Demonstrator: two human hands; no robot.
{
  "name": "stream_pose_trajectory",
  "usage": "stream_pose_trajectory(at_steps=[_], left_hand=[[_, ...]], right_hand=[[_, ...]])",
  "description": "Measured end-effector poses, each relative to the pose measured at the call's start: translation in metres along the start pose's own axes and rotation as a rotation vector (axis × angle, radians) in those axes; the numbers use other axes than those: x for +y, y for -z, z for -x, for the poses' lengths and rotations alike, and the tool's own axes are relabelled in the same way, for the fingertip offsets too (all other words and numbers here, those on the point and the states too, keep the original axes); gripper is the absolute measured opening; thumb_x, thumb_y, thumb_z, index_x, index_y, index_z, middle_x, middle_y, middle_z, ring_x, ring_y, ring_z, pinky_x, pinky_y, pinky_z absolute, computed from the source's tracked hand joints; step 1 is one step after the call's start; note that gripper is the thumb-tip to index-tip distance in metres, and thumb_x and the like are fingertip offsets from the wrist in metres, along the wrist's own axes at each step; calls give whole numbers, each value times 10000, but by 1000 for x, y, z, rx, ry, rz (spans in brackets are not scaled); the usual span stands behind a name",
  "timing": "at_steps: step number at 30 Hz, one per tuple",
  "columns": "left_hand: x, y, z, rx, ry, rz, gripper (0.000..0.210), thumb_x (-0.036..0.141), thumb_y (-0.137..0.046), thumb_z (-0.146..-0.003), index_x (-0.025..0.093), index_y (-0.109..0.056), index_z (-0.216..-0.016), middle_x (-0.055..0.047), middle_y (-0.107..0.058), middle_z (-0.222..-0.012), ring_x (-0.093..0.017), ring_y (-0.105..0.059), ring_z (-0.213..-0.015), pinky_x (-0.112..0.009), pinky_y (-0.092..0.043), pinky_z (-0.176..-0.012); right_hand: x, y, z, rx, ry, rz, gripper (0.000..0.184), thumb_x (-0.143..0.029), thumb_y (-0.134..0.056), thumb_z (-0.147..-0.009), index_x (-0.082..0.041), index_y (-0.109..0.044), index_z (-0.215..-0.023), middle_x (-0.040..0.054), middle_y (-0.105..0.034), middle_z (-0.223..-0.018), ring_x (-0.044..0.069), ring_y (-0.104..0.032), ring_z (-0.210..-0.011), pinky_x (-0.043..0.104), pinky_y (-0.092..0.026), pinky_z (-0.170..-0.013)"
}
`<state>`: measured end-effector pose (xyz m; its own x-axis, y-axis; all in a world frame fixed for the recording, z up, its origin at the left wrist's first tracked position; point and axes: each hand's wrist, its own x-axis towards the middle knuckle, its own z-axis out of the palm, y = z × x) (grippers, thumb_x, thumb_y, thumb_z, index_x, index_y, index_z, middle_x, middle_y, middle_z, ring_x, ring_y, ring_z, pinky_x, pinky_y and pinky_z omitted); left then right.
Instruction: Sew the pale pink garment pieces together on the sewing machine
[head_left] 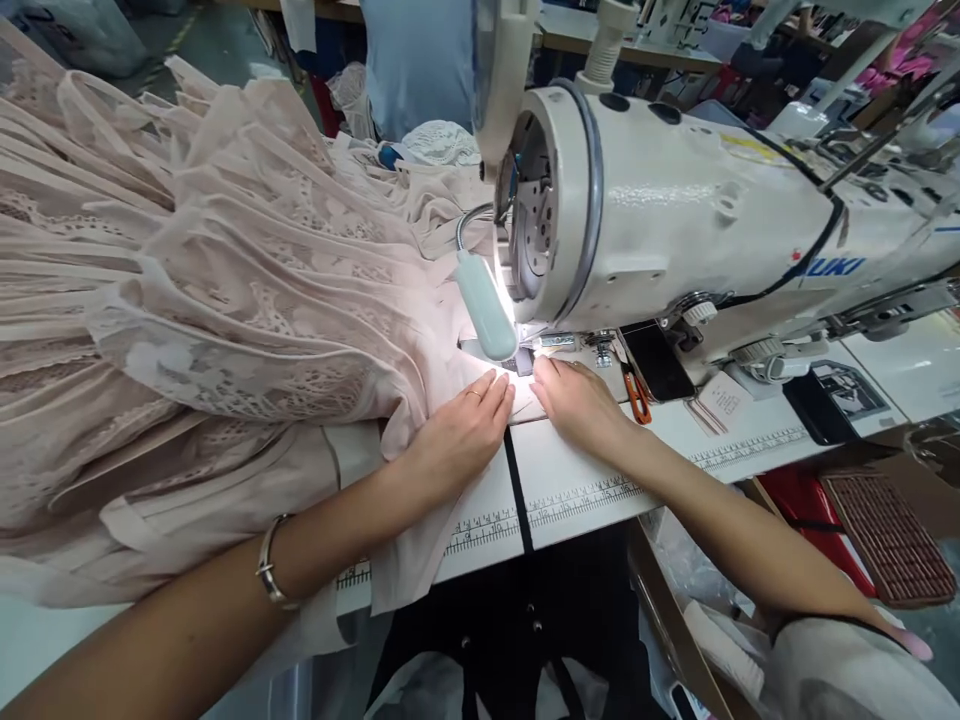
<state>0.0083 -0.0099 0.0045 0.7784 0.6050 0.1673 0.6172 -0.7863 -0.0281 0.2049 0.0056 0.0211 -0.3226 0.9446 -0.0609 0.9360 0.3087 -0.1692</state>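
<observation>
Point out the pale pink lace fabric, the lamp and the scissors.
Pale pink lace fabric [259, 310]: head view, on the middle of the heap.
Lamp [486, 308]: head view, on its pale green housing.
Scissors [631, 381]: head view, on the orange handles.

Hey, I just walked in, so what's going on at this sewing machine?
Someone has both hands at the lit sewing machine. The left hand lies on pale pink lace-trimmed fabric, most of it heaped to the left. The right hand reaches in close to the small lamp, which hides the needle; its exact grip is unclear. Orange-handled scissors lie just beyond that hand.
</observation>
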Motion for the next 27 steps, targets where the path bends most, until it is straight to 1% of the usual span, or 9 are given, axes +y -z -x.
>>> stream_pose_trajectory(at_steps=[2, 4, 6, 7, 9, 12, 17, 24, 27], left_hand=[[-6, -4, 1, 36, 90, 84, 503, -32, -393, -877, -5, -528, -1361, -230, -578, -1413, -285, -513, -1381, -427, -495, -1111], [-9, -8, 3, 97, 223, 177, 505, -15, -388, -890, 30, -512, -1378, -202, -582, -1421, -254, -519, -1378, -416, -500, -1111], [-8, -11, 4, 158, 277, 260, 531, -11, -361, -894, 77, -493, -1400, -160, -587, -1431, -203, -540, -1359, -389, -507, -1109], [-5, -12, 5, 170, 251, 282, 548, -22, -341, -891, 94, -489, -1405, -140, -591, -1432, -183, -544, -1355, -376, -506, -1110], [2, -12, 6, 156, 133, 261, 553, -44, -315, -891, 88, -498, -1397, -129, -602, -1422, -180, -521, -1377, -369, -487, -1128], [13, -10, 7, 78, 2, 109, 502, -44, -323, -920, 21, -511, -1381, -179, -580, -1430, -252, -454, -1428, -405, -446, -1159], [17, -7, 6, 22, 5, -95, 479, -14, -343, -946, -17, -506, -1396, -206, -556, -1446, -298, -498, -1391, -409, -468, -1127], [23, -5, 4, 32, 4, -208, 445, 4, -389, -955, -45, -532, -1374, -247, -571, -1414, -340, -556, -1332, -432, -505, -1065], [24, -7, 3, 45, -2, -234, 441, -4, -392, -946, -45, -540, -1359, -248, -590, -1390, -343, -574, -1312, -408, -541, -996]], right_hand=[[-1, -4, -7, 53, -19, -141, 150, -239, -441, -947, -196, -563, -871, 75, -650, -817, 207, -556, -741, 318, -376, -696], [0, -7, -11, 117, -49, -286, 141, -257, -484, -925, -211, -540, -804, 50, -637, -765, 195, -561, -728, 315, -404, -718], [2, -10, -12, 161, -59, -383, 130, -247, -489, -906, -219, -532, -786, 33, -630, -737, 185, -560, -708, 312, -419, -719], [3, -11, -11, 174, -55, -411, 123, -240, -481, -901, -220, -535, -792, 30, -632, -737, 182, -560, -700, 311, -422, -712], [4, -13, -10, 192, -48, -449, 123, -235, -463, -897, -222, -540, -802, 29, -639, -749, 179, -560, -691, 311, -426, -698], [5, -15, -8, 225, -51, -478, 139, -256, -467, -899, -228, -535, -781, 29, -640, -747, 179, -560, -688, 317, -432, -698], [4, -16, -9, 247, -47, -496, 129, -239, -483, -885, -236, -535, -767, 19, -639, -729, 177, -561, -678, 323, -443, -705], [5, -18, -9, 259, -40, -478, 150, -230, -492, -899, -231, -573, -772, 11, -638, -706, 177, -577, -686, 321, -453, -705], [10, -16, -5, 277, 23, -467, 170, -258, -522, -933, -222, -637, -813, 24, -675, -764, 193, -613, -755, 333, -476, -730]])
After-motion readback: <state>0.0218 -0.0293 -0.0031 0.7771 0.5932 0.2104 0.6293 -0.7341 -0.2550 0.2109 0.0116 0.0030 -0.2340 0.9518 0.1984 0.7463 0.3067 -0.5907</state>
